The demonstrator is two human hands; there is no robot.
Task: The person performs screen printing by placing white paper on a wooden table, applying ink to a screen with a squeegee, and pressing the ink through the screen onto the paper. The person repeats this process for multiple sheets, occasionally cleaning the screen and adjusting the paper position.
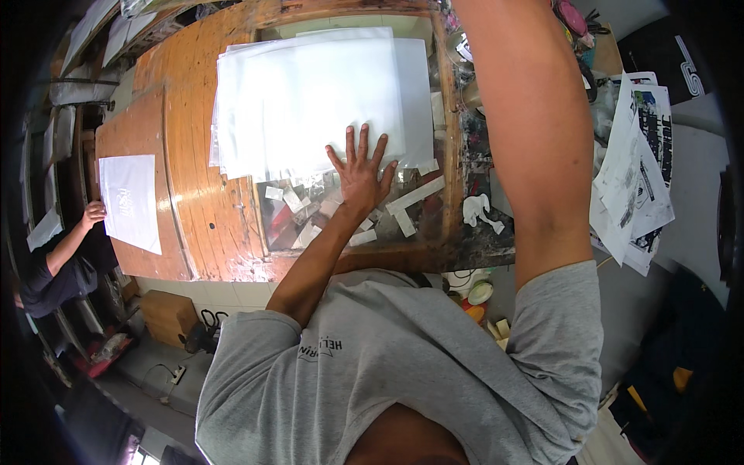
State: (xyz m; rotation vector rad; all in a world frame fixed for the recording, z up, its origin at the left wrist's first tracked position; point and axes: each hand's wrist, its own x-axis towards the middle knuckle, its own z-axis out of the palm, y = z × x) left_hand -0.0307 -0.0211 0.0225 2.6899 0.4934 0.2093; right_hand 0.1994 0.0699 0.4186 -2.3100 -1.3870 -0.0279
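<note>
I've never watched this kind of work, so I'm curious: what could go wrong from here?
The white sheets are stacked unevenly, so the left hand, spread at their lower edge, might push some askew. A sheet sliding right could pick up dirt from the dark, stained surface there. The right hand is out of view, so I can't judge its risks.

Here's the wooden table [209, 194] | sheet stack [302, 105] sprawling across it | lone white sheet [133, 205], well left of stack

I get glare off white sheets [306, 101] beyond the left hand [361, 175]. Far from it, my view bends and darkens.
</note>
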